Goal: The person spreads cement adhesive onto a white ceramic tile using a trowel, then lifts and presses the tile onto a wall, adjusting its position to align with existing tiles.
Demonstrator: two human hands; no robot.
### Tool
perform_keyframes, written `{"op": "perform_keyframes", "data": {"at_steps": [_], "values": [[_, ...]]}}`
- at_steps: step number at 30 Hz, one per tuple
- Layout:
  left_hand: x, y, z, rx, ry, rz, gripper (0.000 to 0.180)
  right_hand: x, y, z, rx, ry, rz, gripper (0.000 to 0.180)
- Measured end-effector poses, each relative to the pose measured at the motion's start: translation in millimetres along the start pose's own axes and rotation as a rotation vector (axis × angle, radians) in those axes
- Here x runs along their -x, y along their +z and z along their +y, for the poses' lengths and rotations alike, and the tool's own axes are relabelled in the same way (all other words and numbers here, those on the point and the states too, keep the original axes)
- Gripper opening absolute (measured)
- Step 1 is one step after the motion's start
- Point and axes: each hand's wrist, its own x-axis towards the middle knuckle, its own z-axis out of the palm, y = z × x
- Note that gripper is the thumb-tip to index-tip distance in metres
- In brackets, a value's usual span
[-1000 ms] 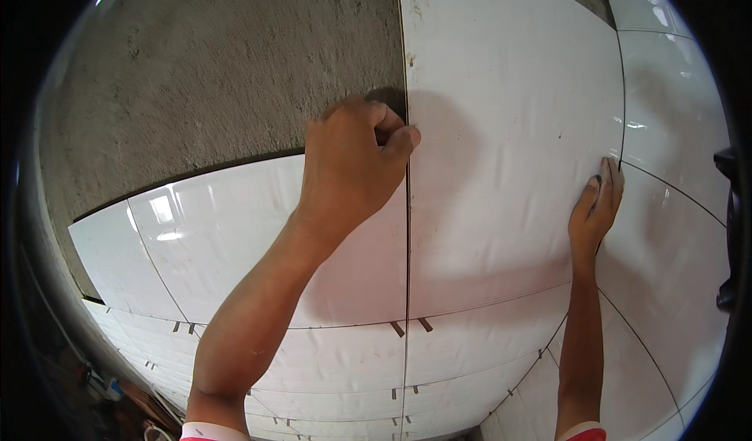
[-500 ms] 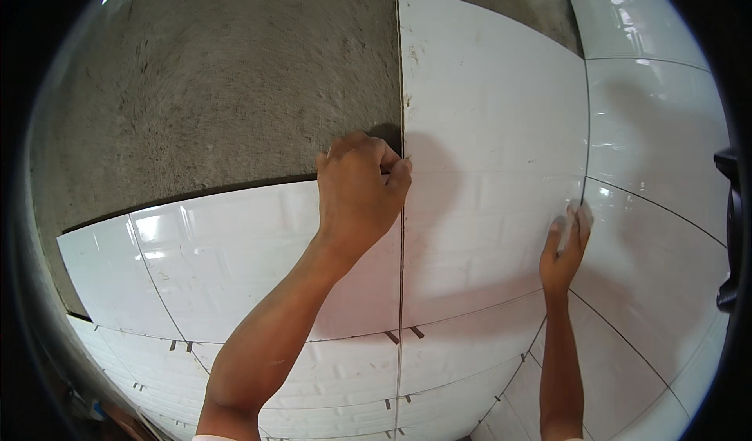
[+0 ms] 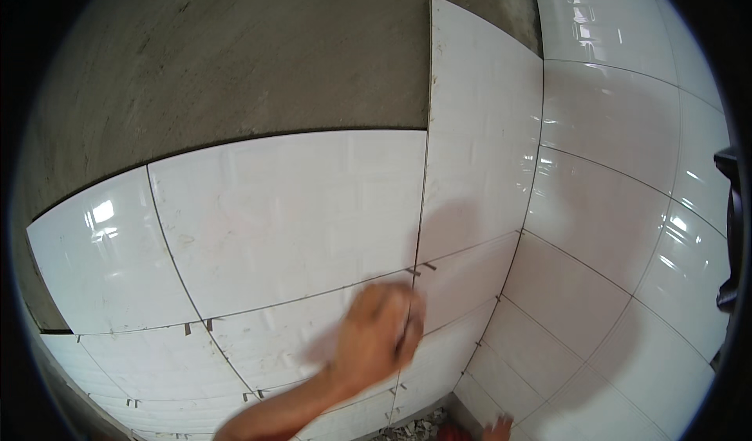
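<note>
My left hand is in front of the white wall tiles, just below a joint where two dark tile spacers stick out. Its fingers are curled together and smeared by motion. A dark sliver shows between them, but I cannot make out what it is. At the lower edge only the fingers of my right hand come into view, stretched out and somewhat apart, holding nothing I can see. A large white tile lies left of the vertical joint; a tall white tile reaches higher to its right.
Bare grey cement wall shows above the tile row. The tiled side wall meets this one in a corner on the right. More spacers stick out of lower joints. Broken rubble lies at the bottom, beside something red.
My left hand has left the upper vertical joint and moved down below the spacers. My right hand has dropped from the corner tile to the lower edge. The view has tilted and shifted.
</note>
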Motion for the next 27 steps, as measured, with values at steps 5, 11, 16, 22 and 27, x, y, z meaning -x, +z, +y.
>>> {"op": "perform_keyframes", "data": {"at_steps": [5, 11, 16, 22, 27], "values": [[255.1, 23.0, 20.6, 0.418, -0.830, -0.620, 0.031, 240.5, -42.1, 89.2, -0.009, 0.555, -1.097, 0.082], [597.7, 21.8, 52.2, 0.402, -1.280, -1.279, 0.047, 319.9, -100.5, 133.3, -0.034, 0.555, -1.084, 0.068], [716.3, -22.5, 114.7, 0.392, -1.427, -1.602, 0.080, 336.4, -85.0, 182.6, 0.164, 0.287, -0.976, 0.059], [666.3, -48.0, 155.3, 0.599, -2.159, -1.669, 0.047, 313.7, -94.1, 110.7, -0.772, 0.671, -0.556, 0.043], [644.5, -21.4, 152.6, 0.594, -2.101, -1.865, 0.038, 388.1, -138.6, 93.2, -0.578, 0.909, -0.872, 0.045]]}}
